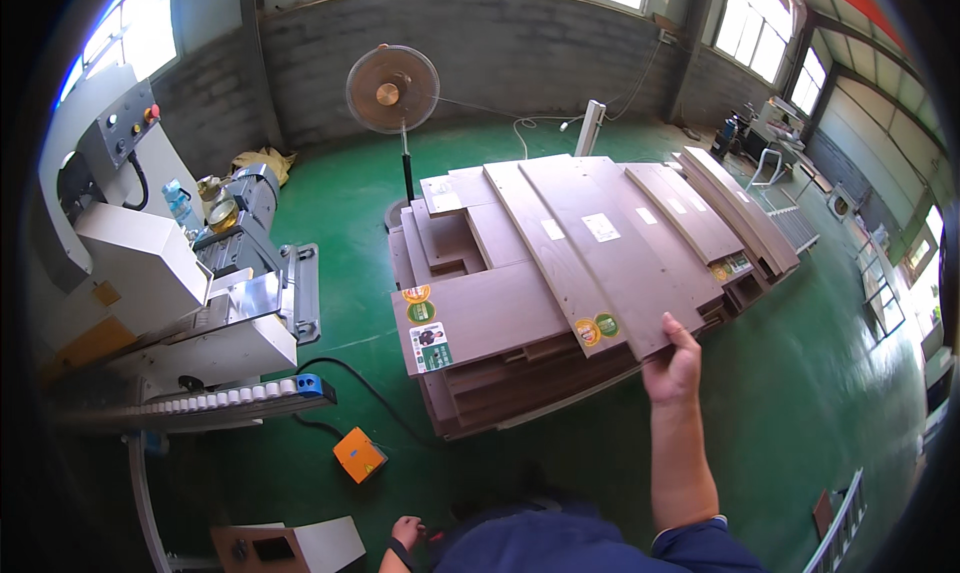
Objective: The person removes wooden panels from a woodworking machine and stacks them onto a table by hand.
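My right hand grips the near edge of a long brown wood-grain board, thumb on top and the other fingers hidden beneath. That board lies on a stack of similar panels and carries a white paper label. To its left, a shorter panel bears round orange and green stickers and a printed card. My left hand hangs low beside my body, apart from the stack, with fingers curled in and nothing visible in them. A dark band circles its wrist.
At left stands a white and grey machine with a roller rail. An orange box and black cable lie on the green floor. A standing fan is behind the stack. A metal ladder-like frame is at lower right.
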`<action>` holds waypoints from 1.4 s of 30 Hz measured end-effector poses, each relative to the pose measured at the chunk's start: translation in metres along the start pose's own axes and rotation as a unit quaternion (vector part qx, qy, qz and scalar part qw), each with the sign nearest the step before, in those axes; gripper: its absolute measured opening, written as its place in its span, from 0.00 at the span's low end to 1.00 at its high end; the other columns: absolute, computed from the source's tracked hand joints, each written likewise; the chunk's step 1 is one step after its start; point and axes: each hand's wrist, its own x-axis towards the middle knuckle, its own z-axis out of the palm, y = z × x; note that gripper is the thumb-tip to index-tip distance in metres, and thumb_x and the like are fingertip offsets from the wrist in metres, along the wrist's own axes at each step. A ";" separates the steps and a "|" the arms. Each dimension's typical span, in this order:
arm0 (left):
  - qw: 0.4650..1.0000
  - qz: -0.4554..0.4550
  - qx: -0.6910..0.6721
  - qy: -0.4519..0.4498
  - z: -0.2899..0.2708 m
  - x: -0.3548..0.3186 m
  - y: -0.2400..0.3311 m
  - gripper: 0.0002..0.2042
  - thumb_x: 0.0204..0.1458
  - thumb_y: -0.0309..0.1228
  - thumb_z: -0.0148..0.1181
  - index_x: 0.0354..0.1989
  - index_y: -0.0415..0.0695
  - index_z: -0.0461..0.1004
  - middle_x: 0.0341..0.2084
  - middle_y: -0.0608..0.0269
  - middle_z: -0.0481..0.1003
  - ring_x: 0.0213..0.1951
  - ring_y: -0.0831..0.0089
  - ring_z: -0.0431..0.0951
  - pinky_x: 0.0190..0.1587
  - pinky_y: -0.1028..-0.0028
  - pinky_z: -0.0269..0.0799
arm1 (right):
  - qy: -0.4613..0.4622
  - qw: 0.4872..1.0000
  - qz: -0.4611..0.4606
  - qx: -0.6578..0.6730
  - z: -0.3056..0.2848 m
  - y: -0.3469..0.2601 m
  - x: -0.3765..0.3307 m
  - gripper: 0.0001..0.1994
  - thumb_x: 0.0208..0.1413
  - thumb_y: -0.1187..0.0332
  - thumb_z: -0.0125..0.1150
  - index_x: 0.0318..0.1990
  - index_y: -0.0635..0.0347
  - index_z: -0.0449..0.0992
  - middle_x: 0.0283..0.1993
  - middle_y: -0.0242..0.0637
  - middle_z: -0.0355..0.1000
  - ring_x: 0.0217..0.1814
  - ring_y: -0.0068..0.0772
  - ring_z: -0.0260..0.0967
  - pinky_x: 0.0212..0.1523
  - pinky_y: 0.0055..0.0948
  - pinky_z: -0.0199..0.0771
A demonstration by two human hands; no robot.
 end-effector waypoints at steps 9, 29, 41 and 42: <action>0.999 -0.008 -0.037 0.031 0.017 -0.022 -0.003 0.08 0.50 0.30 0.50 0.35 0.40 0.68 0.21 0.57 0.73 0.20 0.68 0.74 0.22 0.71 0.71 | -0.002 0.983 0.155 0.096 0.028 0.113 0.052 0.13 0.48 0.77 0.55 0.44 0.61 0.67 0.40 0.35 0.69 0.43 0.34 0.68 0.48 0.34 0.69; 0.819 0.292 0.487 0.085 -0.001 -0.026 -0.108 0.15 0.48 0.39 0.47 0.30 0.37 0.71 0.22 0.50 0.71 0.29 0.63 0.75 0.35 0.68 0.69 | -0.180 0.872 -0.031 -0.455 0.010 0.110 -0.022 0.14 0.40 0.79 0.58 0.37 0.61 0.65 0.36 0.35 0.62 0.35 0.26 0.63 0.39 0.26 0.68; 0.989 -0.007 -0.084 0.124 0.022 -0.056 0.007 0.07 0.49 0.30 0.49 0.34 0.40 0.69 0.21 0.58 0.73 0.19 0.71 0.73 0.21 0.74 0.70 | -0.266 0.455 -0.260 -0.809 0.027 0.181 0.057 0.26 0.48 0.56 0.49 0.55 0.54 0.63 0.62 0.44 0.53 0.66 0.46 0.43 0.65 0.41 0.36; 0.988 -0.010 -0.088 0.126 0.023 -0.055 -0.002 0.07 0.49 0.30 0.49 0.34 0.40 0.69 0.21 0.58 0.73 0.19 0.71 0.73 0.21 0.74 0.70 | -0.256 0.456 -0.270 -0.808 0.026 0.180 0.062 0.26 0.48 0.56 0.50 0.55 0.54 0.63 0.61 0.44 0.53 0.65 0.45 0.44 0.65 0.41 0.36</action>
